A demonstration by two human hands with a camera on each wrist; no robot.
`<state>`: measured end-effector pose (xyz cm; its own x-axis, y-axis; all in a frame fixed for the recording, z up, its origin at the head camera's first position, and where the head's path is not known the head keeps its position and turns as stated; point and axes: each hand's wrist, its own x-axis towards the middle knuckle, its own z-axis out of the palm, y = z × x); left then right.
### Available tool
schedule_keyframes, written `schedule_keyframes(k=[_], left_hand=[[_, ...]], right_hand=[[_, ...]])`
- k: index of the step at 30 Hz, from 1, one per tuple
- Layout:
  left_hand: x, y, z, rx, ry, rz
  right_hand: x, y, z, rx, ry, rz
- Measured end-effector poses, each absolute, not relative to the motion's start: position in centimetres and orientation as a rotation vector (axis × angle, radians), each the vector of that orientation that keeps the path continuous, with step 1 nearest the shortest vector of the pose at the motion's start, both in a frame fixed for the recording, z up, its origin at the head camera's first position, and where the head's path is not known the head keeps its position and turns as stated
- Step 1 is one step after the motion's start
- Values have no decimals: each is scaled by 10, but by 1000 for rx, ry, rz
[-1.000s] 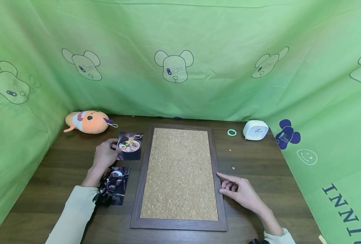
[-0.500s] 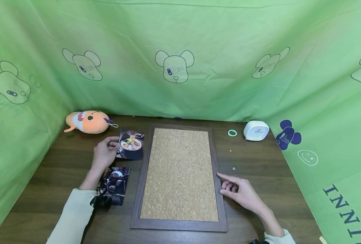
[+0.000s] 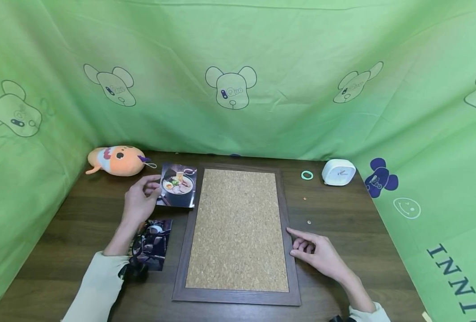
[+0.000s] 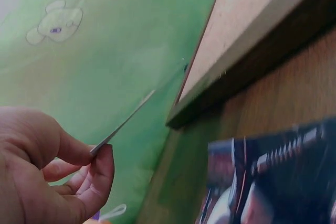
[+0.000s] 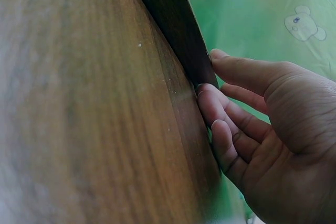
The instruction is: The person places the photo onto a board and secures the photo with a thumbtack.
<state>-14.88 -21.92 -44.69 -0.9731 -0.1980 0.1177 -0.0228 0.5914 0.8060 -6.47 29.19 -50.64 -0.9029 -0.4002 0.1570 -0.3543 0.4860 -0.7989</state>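
Observation:
My left hand (image 3: 140,201) pinches the left edge of a photo of a noodle bowl (image 3: 180,192) between thumb and fingers. The left wrist view shows that photo (image 4: 126,121) edge-on, raised off the table. Its right edge meets the upper left side of a cork board (image 3: 238,232) with a brown frame, in the head view. A second dark photo (image 3: 157,246) lies below, partly covered by my left wrist. My right hand (image 3: 320,255) rests at the board's right side, thumb and index finger spread along the frame (image 5: 184,30), other fingers curled in.
An orange plush toy (image 3: 119,161) lies at the back left. Behind the board's right side are a mint-green ring (image 3: 307,175) and a white clock (image 3: 338,172). Two tiny pieces lie nearer, one of them a small disc (image 3: 309,222). Green cloth (image 3: 229,129) encloses the table.
My left hand has lifted the noodle-bowl photo off the table and carried it slightly right, toward the board. The right hand has stayed in place at the frame.

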Motion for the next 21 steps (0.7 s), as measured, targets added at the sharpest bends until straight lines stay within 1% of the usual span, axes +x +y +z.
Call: schedule_keyframes(k=[9, 21], left_hand=[[-152, -187, -444, 100, -2629, -1560], [-155, -143, -453, 49, -2538, -1822]], right_hand=[[-65, 292, -506, -660, 2656, -1424], [-64, 292, -505, -655, 2650, -1424]])
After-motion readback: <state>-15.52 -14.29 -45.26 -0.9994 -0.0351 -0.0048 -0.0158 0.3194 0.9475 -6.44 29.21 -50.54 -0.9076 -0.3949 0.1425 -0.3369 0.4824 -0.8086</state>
